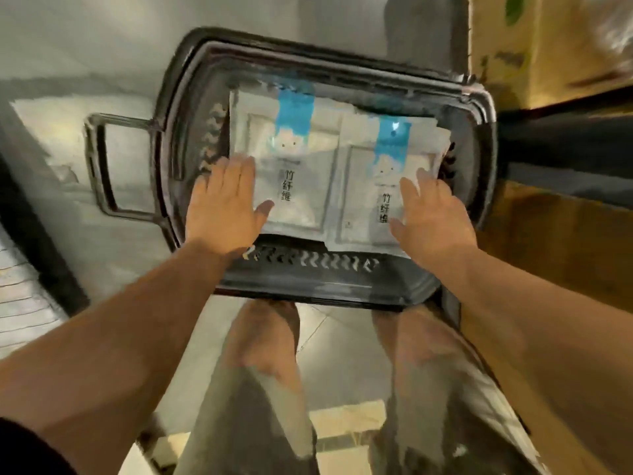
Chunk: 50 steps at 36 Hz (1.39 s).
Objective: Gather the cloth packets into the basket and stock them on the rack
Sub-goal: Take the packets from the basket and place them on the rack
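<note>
— Grey tiled floor under the person's legs. A dark rectangular plastic basket (308,289) sits on it, straight ahead of the knees. A brown cardboard box (548,63) stands past the basket's far right corner. Frame is motion-blurred.

— Location of the packets?

— Inside the basket, in two piles side by side. On top are two white cloth packets with blue stripes: the left packet (301,214) lies toward the basket's left wall and the right packet (363,200) toward its right wall. Each packet's long axis runs from the basket's near rim to its far rim. The basket's own long axis runs across the body, slightly skewed.

— Hands?

— The left hand (226,204) is flat, fingers straight and spread, over the near left corner of the left packet. The right hand (435,214) is likewise flat and spread, over the right edge of the right packet. Neither grips anything. It reads as light pressing, but the blur leaves contact unconfirmed.

— Which relation governs the coming move?

— Judgement: the packets look gathered, so the basket goes to the rack next. No rack is in view. A dark loop handle (99,166) lies folded outward past the basket's left wall, near the left hand and well apart from the right. No matching handle can be made out on the right wall. The left hand has the shorter reach.
</note>
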### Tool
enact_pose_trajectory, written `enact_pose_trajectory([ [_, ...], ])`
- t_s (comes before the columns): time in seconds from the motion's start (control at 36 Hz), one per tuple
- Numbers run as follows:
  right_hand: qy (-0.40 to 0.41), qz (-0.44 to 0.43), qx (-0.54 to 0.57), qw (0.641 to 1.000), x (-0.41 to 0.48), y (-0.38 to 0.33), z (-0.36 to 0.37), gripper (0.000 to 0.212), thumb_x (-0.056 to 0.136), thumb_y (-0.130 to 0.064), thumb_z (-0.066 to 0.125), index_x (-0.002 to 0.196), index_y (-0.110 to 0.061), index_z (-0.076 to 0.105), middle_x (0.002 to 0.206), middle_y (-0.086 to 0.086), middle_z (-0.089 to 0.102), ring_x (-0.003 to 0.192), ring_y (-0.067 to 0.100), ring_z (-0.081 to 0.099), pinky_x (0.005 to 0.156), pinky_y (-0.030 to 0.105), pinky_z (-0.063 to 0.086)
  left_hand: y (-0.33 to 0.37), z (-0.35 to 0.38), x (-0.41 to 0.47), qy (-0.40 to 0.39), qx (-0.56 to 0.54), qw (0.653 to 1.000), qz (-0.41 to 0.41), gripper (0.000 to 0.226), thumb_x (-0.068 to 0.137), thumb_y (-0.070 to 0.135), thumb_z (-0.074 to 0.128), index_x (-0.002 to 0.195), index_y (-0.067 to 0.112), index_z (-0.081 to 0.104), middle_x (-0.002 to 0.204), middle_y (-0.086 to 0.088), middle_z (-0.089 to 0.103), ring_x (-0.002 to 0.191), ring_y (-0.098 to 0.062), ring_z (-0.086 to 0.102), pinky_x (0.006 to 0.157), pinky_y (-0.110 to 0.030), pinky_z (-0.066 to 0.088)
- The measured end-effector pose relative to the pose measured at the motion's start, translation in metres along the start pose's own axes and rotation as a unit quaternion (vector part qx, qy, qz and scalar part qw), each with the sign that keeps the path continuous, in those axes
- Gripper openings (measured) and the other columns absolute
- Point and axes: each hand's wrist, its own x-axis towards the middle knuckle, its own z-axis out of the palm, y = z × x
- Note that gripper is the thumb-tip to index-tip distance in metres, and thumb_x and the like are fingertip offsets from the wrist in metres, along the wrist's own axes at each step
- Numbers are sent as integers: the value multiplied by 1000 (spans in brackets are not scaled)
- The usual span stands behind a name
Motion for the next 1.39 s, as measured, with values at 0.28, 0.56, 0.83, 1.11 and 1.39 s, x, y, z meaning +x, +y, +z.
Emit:
enact_pose_trajectory([
  [0.28,78,153,195,966,48,-13,59,88,82,-63,70,149,-34,20,161,12,1,138,37,22,112,51,34,10,69,39,87,-96,988,-78,86,87,65,60,142,2,39,153,-21,33,134,-41,36,111,-49,32],
  [0.56,148,257,357,886,46,-3,52,107,77,-16,85,157,-15,14,136,14,53,127,31,50,104,41,43,27,46,37,128,-286,886,-343,112,53,43,94,143,8,38,137,-12,48,129,-30,42,109,-36,32],
  [0.83,48,269,331,903,43,-9,46,91,66,-51,89,129,-3,44,135,14,37,120,33,49,100,42,45,23,29,11,110,-414,833,-350,30,96,19,62,124,14,53,122,-7,64,106,-23,60,82,-24,40],
  [1.11,91,180,516,832,15,-10,53,44,102,-23,57,144,-16,47,129,2,62,109,17,58,90,22,48,17,18,-49,82,-387,890,-226,26,103,23,51,125,12,43,105,-11,67,94,-35,62,82,-42,51],
  [1.39,105,131,576,800,-97,11,-55,13,105,-30,51,116,-33,56,98,-19,63,87,-2,62,69,8,48,39,-75,-108,70,-446,848,-277,31,101,32,51,128,22,40,113,-11,62,101,-34,61,89,-49,51],
])
